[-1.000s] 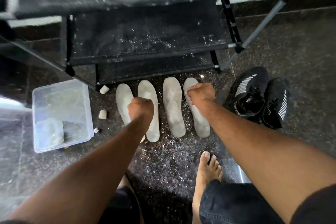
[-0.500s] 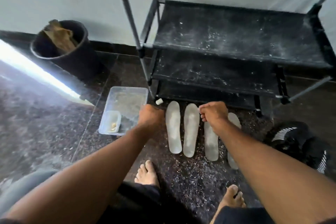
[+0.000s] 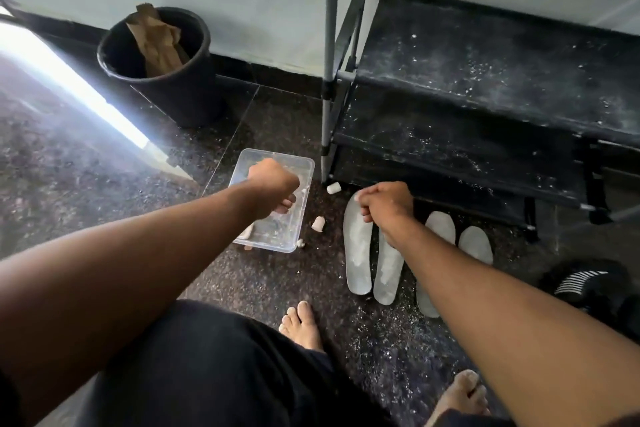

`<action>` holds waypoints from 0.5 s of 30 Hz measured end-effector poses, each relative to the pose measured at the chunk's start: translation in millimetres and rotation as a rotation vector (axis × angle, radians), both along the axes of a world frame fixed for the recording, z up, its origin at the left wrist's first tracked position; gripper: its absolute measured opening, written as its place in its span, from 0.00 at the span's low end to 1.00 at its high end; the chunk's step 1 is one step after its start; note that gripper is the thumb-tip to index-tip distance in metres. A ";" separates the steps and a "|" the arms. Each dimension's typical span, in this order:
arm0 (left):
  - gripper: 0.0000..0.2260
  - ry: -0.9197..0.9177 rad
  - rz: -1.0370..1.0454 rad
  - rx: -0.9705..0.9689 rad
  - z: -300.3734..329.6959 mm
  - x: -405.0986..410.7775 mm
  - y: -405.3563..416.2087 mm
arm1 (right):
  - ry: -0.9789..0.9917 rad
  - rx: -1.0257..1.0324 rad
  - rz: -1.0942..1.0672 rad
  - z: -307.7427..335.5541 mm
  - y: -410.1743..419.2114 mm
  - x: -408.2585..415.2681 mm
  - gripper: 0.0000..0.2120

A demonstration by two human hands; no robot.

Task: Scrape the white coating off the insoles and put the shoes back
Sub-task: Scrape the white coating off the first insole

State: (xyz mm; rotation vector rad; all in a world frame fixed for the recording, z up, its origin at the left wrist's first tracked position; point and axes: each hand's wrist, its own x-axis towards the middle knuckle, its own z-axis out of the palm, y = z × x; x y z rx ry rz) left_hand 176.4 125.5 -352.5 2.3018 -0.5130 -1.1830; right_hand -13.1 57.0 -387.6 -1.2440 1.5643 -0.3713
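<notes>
- Nearest the camera: bare feet on the dark speckled floor (image 3: 121, 149), white flecks scattered around them.
- Four insoles (image 3: 356, 253) lie flat side by side on the floor just in front of the shoe rack (image 3: 485, 80), toes toward the rack. All four show a pale, patchy coating.
- Handling judgement: the insoles look thin, light and flexible, so they likely bend if lifted by one end. Better to pin the heel flat with one hand and scrape along the length, or lift by pinching an edge near the middle. The coating looks dry and flaky, so it probably sheds as crumbs.
- Right hand (image 3: 388, 203) hovers at the toe end of the leftmost insoles, fingers curled into a fist. It may pinch a small scraper; the view is too poor to say.
- Left hand (image 3: 273, 184) is over the clear plastic tub (image 3: 304, 163), well apart from the right hand, fingers curled downward. I cannot tell whether it holds anything.
- Small white stubs (image 3: 318, 224) lie on the floor between tub and insoles.
- Black shoes (image 3: 585, 284) sit at the right edge, off the rack, not yet put back.
- Farthest: a black bin (image 3: 194, 80) with brown paper against the wall.
</notes>
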 end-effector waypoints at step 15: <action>0.11 0.094 0.294 0.008 -51.4 72.5 58.0 | 0.207 -0.178 0.440 -44.9 20.9 84.8 0.06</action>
